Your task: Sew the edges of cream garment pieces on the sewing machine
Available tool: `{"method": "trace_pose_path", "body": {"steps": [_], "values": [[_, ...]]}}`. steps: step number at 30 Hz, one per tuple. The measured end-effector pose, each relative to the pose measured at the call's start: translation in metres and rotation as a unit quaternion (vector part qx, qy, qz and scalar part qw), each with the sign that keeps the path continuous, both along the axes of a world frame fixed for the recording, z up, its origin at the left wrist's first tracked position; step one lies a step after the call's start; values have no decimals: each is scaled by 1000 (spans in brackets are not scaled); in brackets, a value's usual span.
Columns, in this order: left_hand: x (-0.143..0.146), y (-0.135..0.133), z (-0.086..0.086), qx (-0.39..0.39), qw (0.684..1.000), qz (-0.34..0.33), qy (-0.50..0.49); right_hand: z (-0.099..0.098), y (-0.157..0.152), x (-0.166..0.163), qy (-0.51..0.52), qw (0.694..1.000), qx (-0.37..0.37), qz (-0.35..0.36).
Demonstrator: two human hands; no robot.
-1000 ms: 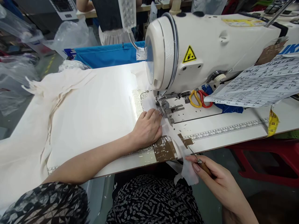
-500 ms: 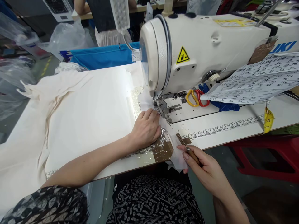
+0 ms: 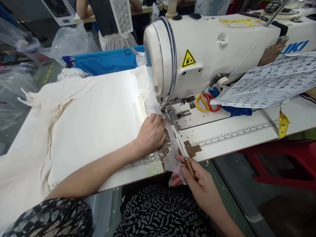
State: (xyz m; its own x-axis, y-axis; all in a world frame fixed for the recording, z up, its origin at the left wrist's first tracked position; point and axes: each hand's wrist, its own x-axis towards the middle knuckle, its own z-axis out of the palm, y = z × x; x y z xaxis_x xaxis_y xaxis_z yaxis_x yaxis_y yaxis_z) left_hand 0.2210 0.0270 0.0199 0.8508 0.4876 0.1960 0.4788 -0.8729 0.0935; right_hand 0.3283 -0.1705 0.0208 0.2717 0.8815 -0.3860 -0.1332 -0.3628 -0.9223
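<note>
My left hand (image 3: 151,133) lies on the machine bed just left of the presser foot (image 3: 166,110), its fingers curled down on a strip of thin white fabric (image 3: 172,158). From there the fabric runs toward me and over the table's front edge. In my right hand (image 3: 197,182) is an awl (image 3: 189,168) with a wooden handle, held between thumb and fingers. Its thin metal shaft points up along the fabric toward the presser foot. Fingers of the same hand also touch the fabric's near end. The sewing machine (image 3: 197,49) stands right above both hands.
Yellow-and-red-handled scissors (image 3: 208,102) lie beside blue cloth (image 3: 238,111) under the machine arm. A written paper sheet (image 3: 269,82) and a tape measure (image 3: 283,124) are at the right. Cream fabric (image 3: 55,102) covers the table's left side. A person (image 3: 106,19) sits beyond.
My right hand has moved left with the awl, whose tip now points up nearer the presser foot. The fabric's near end has shifted left with it. My left hand stays by the foot.
</note>
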Motion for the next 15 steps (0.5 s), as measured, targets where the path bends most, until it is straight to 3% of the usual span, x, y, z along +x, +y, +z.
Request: {"method": "trace_pose_path", "body": {"steps": [15], "values": [[1,18,-14,24,999,1,-41,3,17,10,-65,997,31,30]]}}
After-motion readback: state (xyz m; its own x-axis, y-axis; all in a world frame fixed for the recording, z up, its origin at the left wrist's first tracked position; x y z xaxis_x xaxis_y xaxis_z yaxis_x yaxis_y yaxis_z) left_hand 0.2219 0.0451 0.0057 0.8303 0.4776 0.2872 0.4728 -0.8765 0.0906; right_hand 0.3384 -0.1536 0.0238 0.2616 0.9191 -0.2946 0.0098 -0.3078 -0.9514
